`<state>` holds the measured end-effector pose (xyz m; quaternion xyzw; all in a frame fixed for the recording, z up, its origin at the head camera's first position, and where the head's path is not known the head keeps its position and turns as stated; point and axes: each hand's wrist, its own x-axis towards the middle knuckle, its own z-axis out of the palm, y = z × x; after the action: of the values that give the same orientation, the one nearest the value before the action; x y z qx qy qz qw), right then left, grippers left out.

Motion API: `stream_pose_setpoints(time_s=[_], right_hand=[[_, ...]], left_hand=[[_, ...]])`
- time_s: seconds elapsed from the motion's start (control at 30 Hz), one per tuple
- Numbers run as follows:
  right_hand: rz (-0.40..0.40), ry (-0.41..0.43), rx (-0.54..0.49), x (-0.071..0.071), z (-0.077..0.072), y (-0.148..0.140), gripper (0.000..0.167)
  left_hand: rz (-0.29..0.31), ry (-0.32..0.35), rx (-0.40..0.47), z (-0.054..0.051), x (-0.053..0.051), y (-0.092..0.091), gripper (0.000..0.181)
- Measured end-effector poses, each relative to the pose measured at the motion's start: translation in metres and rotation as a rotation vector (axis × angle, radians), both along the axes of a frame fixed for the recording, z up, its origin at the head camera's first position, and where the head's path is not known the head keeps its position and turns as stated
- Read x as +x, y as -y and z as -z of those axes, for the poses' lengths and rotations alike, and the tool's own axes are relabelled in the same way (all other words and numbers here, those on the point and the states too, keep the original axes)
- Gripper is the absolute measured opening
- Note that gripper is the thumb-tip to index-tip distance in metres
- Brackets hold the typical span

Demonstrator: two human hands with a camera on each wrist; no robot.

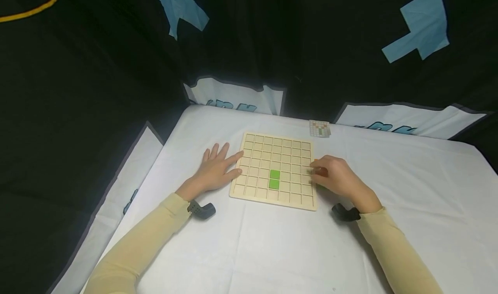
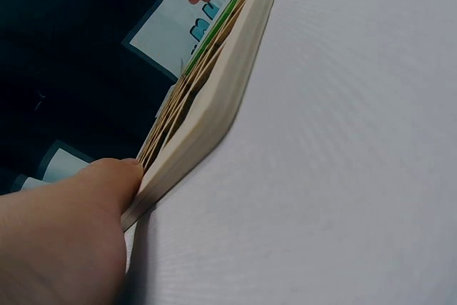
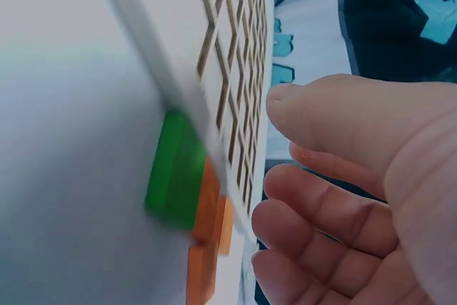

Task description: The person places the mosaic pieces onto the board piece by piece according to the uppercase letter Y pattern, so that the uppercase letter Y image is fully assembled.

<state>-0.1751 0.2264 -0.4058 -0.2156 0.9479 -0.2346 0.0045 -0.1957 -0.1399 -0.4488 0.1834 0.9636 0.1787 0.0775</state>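
A pale wooden grid board (image 1: 253,160) lies on the white table. Two green square tiles (image 1: 274,179) sit in neighbouring cells of one column, near its lower middle. My left hand (image 1: 214,170) is spread flat at the left edge, its thumb and index finger touching the board. Over the right edge hovers my right hand (image 1: 336,175); in the right wrist view its fingers are loosely bent, with no piece visible between thumb and fingertips. Below that hand, beside the board, lie a green block (image 3: 175,173) and several orange blocks (image 3: 206,255), mostly hidden in the head view.
A small card (image 1: 320,129) with a printed coloured grid lies beyond the board's far right corner. The white cloth (image 1: 408,190) covers the table. Black curtains (image 1: 249,39) with blue tape rise behind and on the left.
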Motion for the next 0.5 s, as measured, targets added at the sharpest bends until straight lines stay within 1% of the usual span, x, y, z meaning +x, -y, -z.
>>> stream_pose_setpoints(time_s=[0.23, 0.5], right_hand=[[0.031, -0.002, 0.005, 0.004, 0.002, -0.014, 0.032], [0.038, -0.010, 0.020, 0.009, 0.004, -0.021, 0.033]], left_hand=[[0.004, -0.006, 0.007, 0.000, -0.001, 0.000, 0.064], [0.005, -0.003, 0.007, -0.001, -0.001, 0.001, 0.063]])
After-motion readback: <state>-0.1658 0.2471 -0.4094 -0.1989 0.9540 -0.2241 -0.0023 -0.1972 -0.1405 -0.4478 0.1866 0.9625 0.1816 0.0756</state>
